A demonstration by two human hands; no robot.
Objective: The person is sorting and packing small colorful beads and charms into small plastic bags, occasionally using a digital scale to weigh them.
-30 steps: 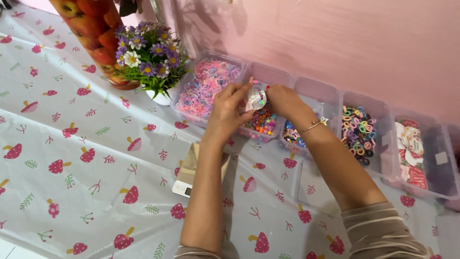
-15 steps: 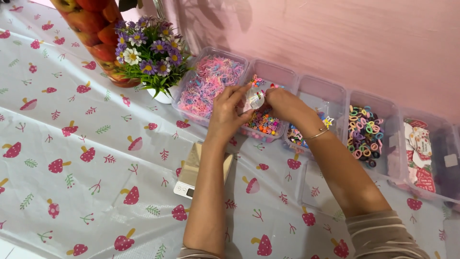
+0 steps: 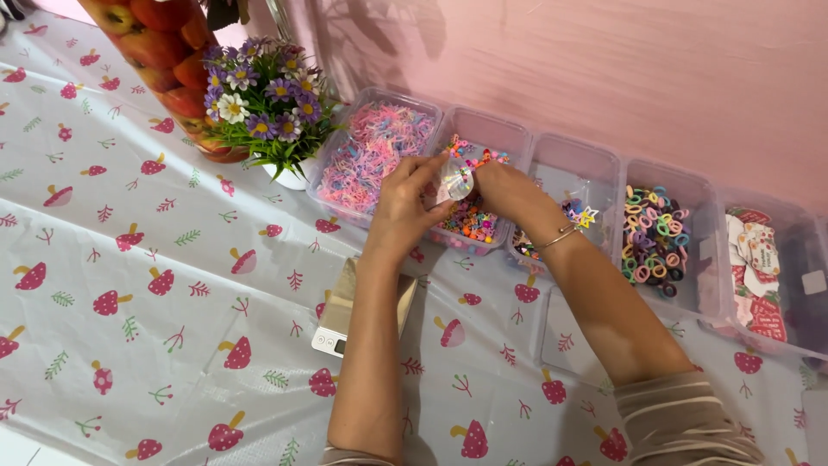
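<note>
My left hand (image 3: 404, 210) and my right hand (image 3: 507, 186) meet over a clear plastic tub of small colourful clips (image 3: 479, 192). Between their fingertips they pinch a small clear plastic bag (image 3: 455, 179). A thin bracelet with a star charm (image 3: 573, 223) circles my right wrist. Just below my left forearm a small white digital scale with a shiny metal plate (image 3: 347, 307) lies on the tablecloth.
A row of clear tubs runs along the pink wall: pink elastic bands (image 3: 371, 155), mixed beads (image 3: 569, 198), coloured hair rings (image 3: 651, 237), printed cards (image 3: 759, 276). A pot of purple flowers (image 3: 267, 108) and a jar of apples (image 3: 164, 52) stand at back left. A clear lid (image 3: 561, 336) lies flat.
Both hands have stayed together on the small bag above the clip tub, shifting only slightly. The camera view has drifted a little.
</note>
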